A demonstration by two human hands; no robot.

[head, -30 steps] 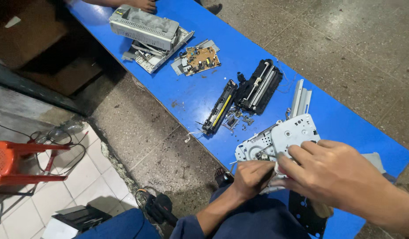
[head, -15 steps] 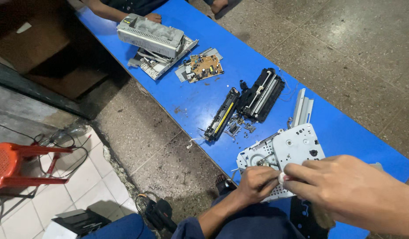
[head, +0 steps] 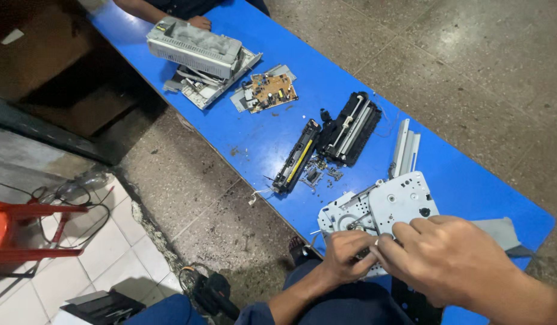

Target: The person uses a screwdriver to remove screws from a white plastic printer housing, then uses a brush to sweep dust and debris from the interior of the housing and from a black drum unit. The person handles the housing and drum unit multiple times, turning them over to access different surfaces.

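Since a second ago our hands have slid lower over the white gear plate [head: 390, 207], at the blue bench's [head: 465, 180] near end. Our left hand [head: 345, 256] and right hand [head: 453, 259] pinch narrowly at its edge; what they grip we cannot tell. We count two black roller units [head: 351, 127], one circuit board [head: 272, 90], one grey casing [head: 194, 48] holding loose parts.
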